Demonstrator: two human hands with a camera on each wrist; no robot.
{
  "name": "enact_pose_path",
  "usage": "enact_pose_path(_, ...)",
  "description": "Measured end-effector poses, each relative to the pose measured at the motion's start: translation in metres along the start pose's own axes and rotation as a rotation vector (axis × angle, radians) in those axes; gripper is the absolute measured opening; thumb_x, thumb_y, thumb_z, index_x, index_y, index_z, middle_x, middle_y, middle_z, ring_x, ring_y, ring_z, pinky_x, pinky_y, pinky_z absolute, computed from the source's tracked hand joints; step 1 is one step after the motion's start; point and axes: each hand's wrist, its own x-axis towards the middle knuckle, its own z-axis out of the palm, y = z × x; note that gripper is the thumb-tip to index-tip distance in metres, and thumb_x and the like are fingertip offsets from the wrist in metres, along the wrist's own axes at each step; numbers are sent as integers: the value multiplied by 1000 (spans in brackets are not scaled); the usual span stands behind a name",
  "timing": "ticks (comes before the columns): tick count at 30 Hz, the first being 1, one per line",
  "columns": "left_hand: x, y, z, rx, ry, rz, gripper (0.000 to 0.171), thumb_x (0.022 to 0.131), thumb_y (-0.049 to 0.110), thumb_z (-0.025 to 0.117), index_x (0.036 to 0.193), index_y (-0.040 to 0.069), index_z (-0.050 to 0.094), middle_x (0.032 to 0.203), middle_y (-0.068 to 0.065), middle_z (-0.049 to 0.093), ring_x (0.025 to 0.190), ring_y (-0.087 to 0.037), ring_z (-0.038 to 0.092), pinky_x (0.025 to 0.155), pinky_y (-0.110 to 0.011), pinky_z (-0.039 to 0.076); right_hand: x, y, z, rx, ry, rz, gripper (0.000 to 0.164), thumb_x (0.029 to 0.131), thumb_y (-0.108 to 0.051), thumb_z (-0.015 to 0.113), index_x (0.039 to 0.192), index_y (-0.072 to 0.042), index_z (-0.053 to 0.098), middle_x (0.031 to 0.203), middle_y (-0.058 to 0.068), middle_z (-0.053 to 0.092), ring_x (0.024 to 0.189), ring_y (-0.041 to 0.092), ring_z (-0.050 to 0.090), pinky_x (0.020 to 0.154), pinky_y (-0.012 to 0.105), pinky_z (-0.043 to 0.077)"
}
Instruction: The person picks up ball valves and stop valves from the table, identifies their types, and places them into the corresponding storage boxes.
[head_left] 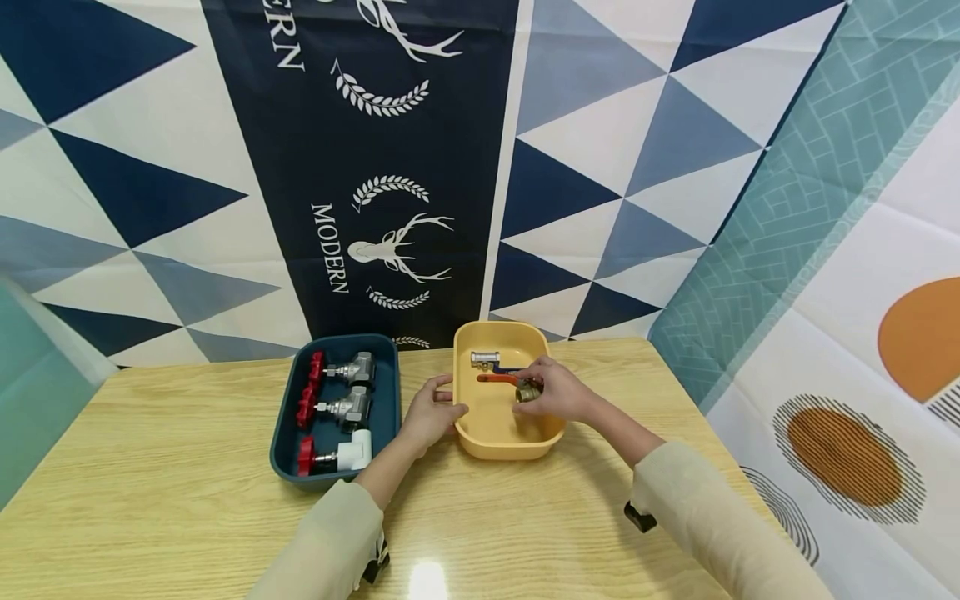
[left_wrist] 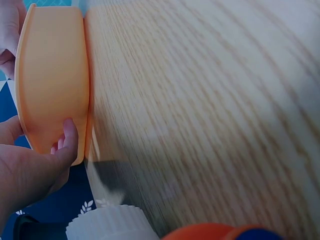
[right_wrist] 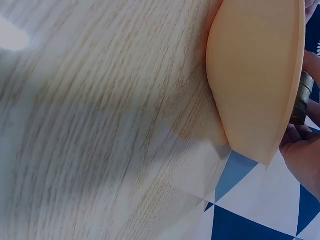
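Observation:
My right hand [head_left: 557, 390] grips a ball valve with a brass body [head_left: 528, 392] and an orange-red lever, inside the yellow bin [head_left: 491, 450]. Part of the brass body [right_wrist: 301, 100] shows past the bin's rim in the right wrist view. A second ball valve [head_left: 485, 359], silver with a blue lever, lies at the bin's far end, and its lever runs behind the held valve. On the bin's left side, my left hand [head_left: 431, 414] holds the wall, thumb over the rim and fingers [left_wrist: 71, 135] along the outside.
Left of the yellow bin stands a dark blue bin [head_left: 279, 442] holding two metal valves [head_left: 352, 407] with red handwheels and a white plastic valve [head_left: 355, 450] with a red handle. Both bins sit near the wooden table's [head_left: 525, 533] back edge, before a patterned cloth [head_left: 405, 167].

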Motion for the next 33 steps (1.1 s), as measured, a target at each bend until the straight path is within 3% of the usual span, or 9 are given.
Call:
enact_pose_path(15, -1, 2, -1, -4, -1, 4, 58, 85, 5, 65, 138, 9, 40, 117, -18, 52, 90, -22, 62, 64, -29, 56, 10, 3, 5, -22, 8, -34, 57, 72, -32, 81, 116, -2, 64, 107, 13, 54, 87, 19, 51, 76, 30, 45)
enact_pose_path(33, -2, 1, -1, 9, -4, 20, 57, 86, 5, 64, 138, 8, 41, 118, -19, 53, 88, -22, 63, 68, -33, 57, 20, -3, 10, -47, 9, -24, 55, 71, -28, 81, 115, 0, 64, 99, 12, 53, 82, 18, 45, 69, 27, 40)
